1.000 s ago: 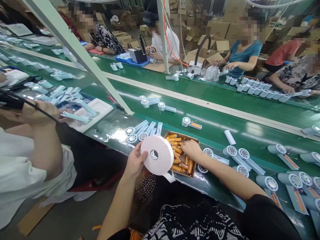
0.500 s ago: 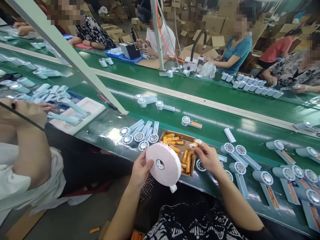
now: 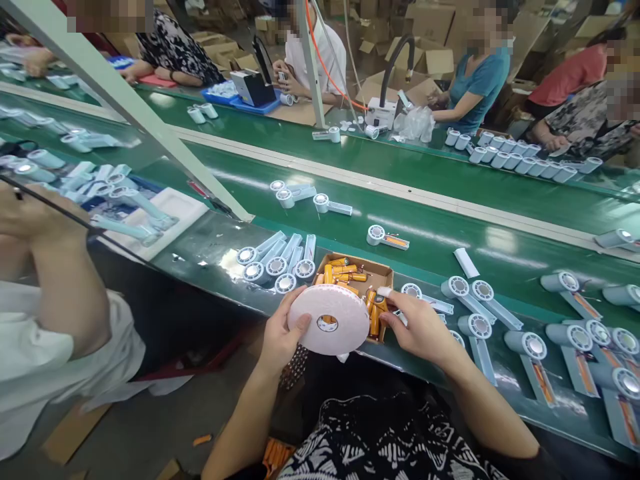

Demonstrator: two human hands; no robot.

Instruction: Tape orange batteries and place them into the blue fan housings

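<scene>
In my left hand (image 3: 285, 332) is a wide white roll of tape (image 3: 306, 327), gripped at its left edge with the thumb on its face. The roll has tilted flatter, and a short loose end hangs below it. My right hand (image 3: 417, 328) is at the right side of a cardboard box (image 3: 387, 272) of orange cylindrical batteries (image 3: 345, 270). Its thumb and index finger close on one battery (image 3: 381, 304) there; a white covering is on the index fingertip. The roll hides the near left part of the box.
Light blue handheld fan bodies (image 3: 277, 265) lie left of the box. More fans (image 3: 533, 347), some with orange batteries in their handles, lie to the right. Beyond runs a green conveyor belt (image 3: 430, 217). A slanted metal post (image 3: 150, 133) rises at left; a co-worker's arm (image 3: 65, 280) is nearby.
My right hand has come down to the batteries at the box's right side. The tape roll has tipped flatter in my left hand. The camera view has shifted slightly.
</scene>
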